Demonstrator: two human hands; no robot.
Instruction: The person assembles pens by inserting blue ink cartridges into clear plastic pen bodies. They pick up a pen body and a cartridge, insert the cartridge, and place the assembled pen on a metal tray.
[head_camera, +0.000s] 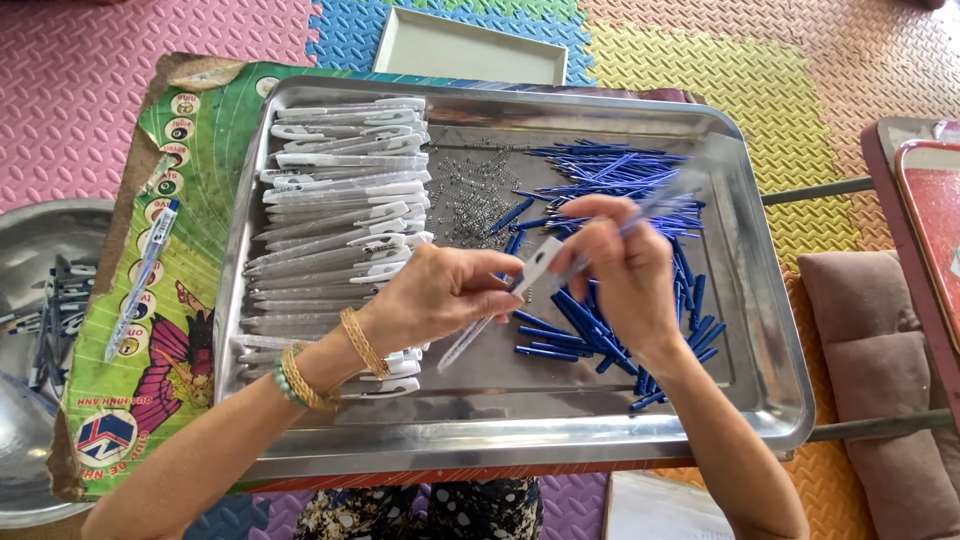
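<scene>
A clear pen barrel (478, 328) with a white clip end is gripped by the left hand (440, 295) near the centre of the steel tray (770, 350). The right hand (620, 265) is closed in a pinch on a blue refill (655, 205), which slants up toward 2 o'clock from the barrel's clip end. The refill appears to be entered into the barrel, though the joint is hidden by the fingers.

Clear barrels with white clips (340, 210) are stacked in a column at 9 o'clock on the tray. A scatter of small metal springs (475, 190) is seen at 12 o'clock, and loose blue refills (600, 170) are spread from 1 to 5 o'clock. A finished blue pen (143, 280) lies off the tray at 9 o'clock on a printed green board (195, 150).

In judgement, the insertion is best done with barrel and refill held on one line, the refill pushed straight without bending, and the barrel steadied close to its open end. A check that a spring is seated is advised.
</scene>
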